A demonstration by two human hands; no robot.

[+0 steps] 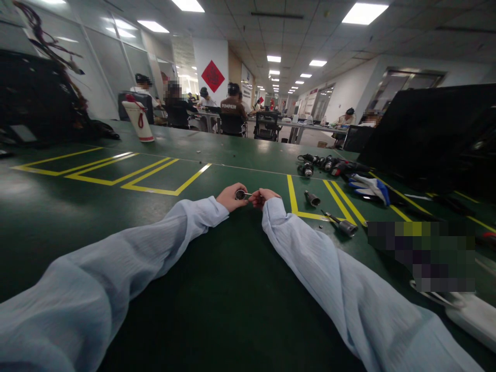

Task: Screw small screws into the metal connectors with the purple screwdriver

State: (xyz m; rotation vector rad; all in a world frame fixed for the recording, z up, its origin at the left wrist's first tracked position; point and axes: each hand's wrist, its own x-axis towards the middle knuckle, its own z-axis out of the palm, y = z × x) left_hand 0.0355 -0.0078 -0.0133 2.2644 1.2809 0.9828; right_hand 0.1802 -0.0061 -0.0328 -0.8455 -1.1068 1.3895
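My left hand [231, 197] is closed around a small round metal part [239, 195], whose dark ring-shaped opening faces me. A thin bright metal rod [248, 194] reaches from the fingers of my right hand [262, 197] to that part. My right hand is closed in a pinch, and the rod's rear end is hidden in it. Both hands are close together above the green table. To the right of them lies a cone-shaped metal part [312, 199]. Nearer to me is a similar cup-ended part with a dark shaft [344, 227], beside a tiny nut-like piece [321, 227].
Yellow tape [177, 192] marks bays on the green table [186, 289]. Farther right are several dark metal parts [308, 169], a blue and white glove [370, 189] and a large black screen [430, 134]. A white cup [138, 121] stands back left. People sit beyond the table.
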